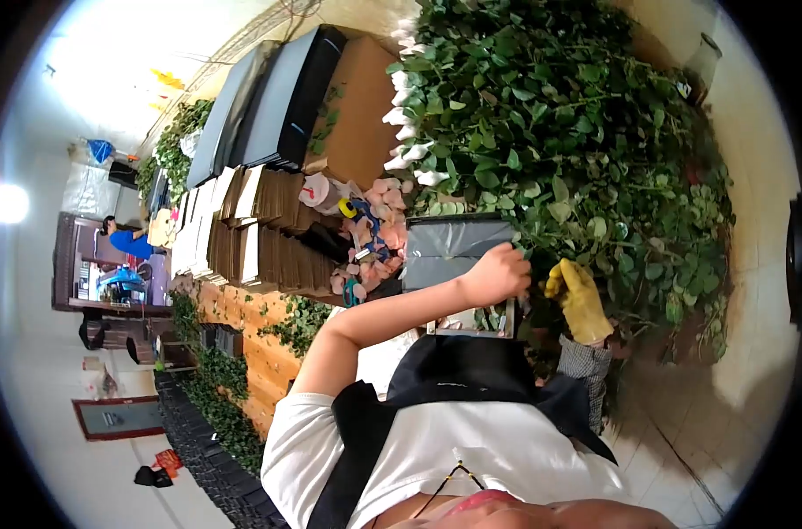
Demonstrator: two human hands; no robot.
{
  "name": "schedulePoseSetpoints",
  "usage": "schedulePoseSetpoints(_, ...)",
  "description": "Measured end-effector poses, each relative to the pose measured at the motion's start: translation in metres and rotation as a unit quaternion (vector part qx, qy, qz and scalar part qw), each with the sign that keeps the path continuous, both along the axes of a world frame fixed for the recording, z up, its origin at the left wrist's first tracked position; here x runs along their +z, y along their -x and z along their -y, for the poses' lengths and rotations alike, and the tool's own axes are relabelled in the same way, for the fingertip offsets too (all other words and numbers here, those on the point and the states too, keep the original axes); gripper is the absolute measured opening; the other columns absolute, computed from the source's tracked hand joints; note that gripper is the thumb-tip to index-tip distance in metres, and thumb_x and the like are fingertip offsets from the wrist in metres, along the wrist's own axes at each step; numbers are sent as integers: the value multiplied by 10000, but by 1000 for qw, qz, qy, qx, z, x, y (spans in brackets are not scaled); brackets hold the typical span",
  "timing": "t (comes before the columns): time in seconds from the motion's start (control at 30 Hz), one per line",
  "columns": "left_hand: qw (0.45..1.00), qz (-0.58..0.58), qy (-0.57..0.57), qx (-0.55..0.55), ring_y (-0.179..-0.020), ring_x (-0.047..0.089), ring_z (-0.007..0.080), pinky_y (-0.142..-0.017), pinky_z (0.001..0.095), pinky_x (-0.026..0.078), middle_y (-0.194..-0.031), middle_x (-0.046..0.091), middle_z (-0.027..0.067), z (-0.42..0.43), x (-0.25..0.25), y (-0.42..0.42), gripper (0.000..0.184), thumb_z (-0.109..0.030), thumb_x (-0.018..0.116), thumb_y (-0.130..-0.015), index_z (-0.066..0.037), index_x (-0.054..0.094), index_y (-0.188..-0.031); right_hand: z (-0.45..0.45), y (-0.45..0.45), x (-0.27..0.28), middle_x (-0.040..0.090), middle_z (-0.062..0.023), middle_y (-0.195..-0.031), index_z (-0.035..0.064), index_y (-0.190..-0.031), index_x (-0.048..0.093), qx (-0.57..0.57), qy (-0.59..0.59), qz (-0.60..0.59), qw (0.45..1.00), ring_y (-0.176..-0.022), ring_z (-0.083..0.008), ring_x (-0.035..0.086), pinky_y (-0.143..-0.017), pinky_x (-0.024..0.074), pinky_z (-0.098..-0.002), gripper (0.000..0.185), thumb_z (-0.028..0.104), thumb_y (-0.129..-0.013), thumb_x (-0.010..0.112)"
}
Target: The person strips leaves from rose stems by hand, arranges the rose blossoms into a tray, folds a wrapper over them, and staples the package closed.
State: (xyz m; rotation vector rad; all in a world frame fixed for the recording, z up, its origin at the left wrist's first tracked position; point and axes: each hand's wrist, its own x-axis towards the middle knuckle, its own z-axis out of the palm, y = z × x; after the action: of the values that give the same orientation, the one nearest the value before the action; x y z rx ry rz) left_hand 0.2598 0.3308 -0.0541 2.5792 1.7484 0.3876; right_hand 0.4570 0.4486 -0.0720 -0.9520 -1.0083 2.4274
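Observation:
My left hand (499, 275), bare, is closed in a fist beside a mass of leafy green stems (542, 115). Anything inside its fingers is hidden. To its right, my right hand (581, 304) wears a yellow glove with its fingers curled in, close to the lower leaves; I cannot make out what it grips. A dark checked sleeve (584, 366) covers that wrist. White-wrapped flower heads (402, 115) line the left end of the stems. Just beyond my left hand lies a grey surface (445, 238) under clear plastic. A black apron (458, 370) covers my front.
Pink petals (387, 207) lie around a yellow tape roll (346, 208). Stacks of cardboard sheets (260, 220) and dark boards (286, 97) stand to the left. Further off, a person in blue (132, 242) is by a doorway. Tiled floor (665, 441) lies at right.

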Motion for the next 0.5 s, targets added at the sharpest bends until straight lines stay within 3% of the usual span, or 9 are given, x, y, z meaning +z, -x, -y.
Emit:
schedulePoseSetpoints(0.13, 974, 77, 41, 210, -895, 558, 257, -801, 409, 425, -830, 571, 25, -22, -26, 4, 218, -249, 795, -665, -122, 640, -751, 22, -8, 2, 650, -30, -809, 58, -950, 635, -5, -30, 8, 1000, -701, -130, 626, -661, 523, -292, 293, 338, -1029, 606)
schedulePoseSetpoints(0.2, 961, 65, 3, 268, -977, 531, 263, -851, 399, 402, -963, 601, 50, -22, -12, -7, 258, -229, 784, -639, -121, 666, -842, 46, -11, 6, 647, -21, -800, 65, -951, 635, 10, -21, 54, 998, -695, -123, 620, -644, 507, -277, 281, 328, -1038, 594)
schedulePoseSetpoints(0.23, 952, 54, 27, 299, -1069, 495, 292, -908, 419, 392, -1094, 568, 95, -21, 0, -11, 381, -217, 794, -626, -93, 639, -951, 62, -15, -7, 651, -21, -796, 72, -952, 636, 22, -12, 35, 999, -690, -123, 620, -632, 497, -269, 272, 328, -1036, 599)
schedulePoseSetpoints(0.27, 949, 41, -20, 311, -1136, 473, 322, -978, 465, 381, -1157, 530, 110, -22, -5, -11, 551, -191, 849, -574, -76, 593, -1048, 81, -14, -33, 663, -21, -801, 65, -976, 640, 12, -16, 40, 999, -675, -116, 602, -617, 476, -259, 259, 314, -1037, 598)
schedulePoseSetpoints(0.33, 948, -46, -80, 304, -1146, 494, 325, -1037, 477, 361, -1119, 575, 120, -26, -5, -14, 375, -202, 745, -698, -66, 602, -1016, 102, 3, -76, 678, -42, -807, 18, -942, 654, -31, -41, 139, 989, -668, -158, 594, -617, 474, -310, 313, 316, -1029, 608)
schedulePoseSetpoints(0.4, 953, -56, -12, 298, -1134, 516, 331, -1045, 494, 361, -1076, 609, 131, -32, -34, -13, 263, -169, 647, -786, -68, 607, -1026, 102, 24, -131, 689, -94, -796, -38, -896, 666, -101, -205, 131, 965, -674, -204, 592, -641, 480, -351, 376, 318, -1010, 623)
schedulePoseSetpoints(0.43, 948, -85, -8, 308, -1120, 533, 331, -1031, 497, 370, -1032, 629, 137, -35, -35, -15, 220, -142, 575, -832, -74, 612, -1038, 91, 26, -127, 700, -134, -814, -45, -896, 677, -66, -215, 155, 962, -696, -249, 621, -662, 491, -383, 428, 368, -996, 624)
schedulePoseSetpoints(0.47, 944, -99, 28, 315, -1130, 532, 323, -1018, 497, 377, -1051, 632, 133, -38, -35, -13, 225, -163, 599, -814, -80, 615, -1024, 85, 25, -121, 711, -175, -832, -52, -896, 689, -30, -217, 187, 958, -717, -295, 649, -682, 503, -414, 482, 418, -983, 624)
schedulePoseSetpoints(0.5, 946, -68, 141, 285, -1175, 522, 336, -1027, 493, 386, -1168, 599, 145, -39, -18, -6, 583, -262, 759, -716, -116, 573, -1248, 82, 20, -119, 716, -180, -828, -25, -908, 703, 26, -314, 284, 906, -724, -304, 668, -675, 509, -411, 472, 434, -978, 619)
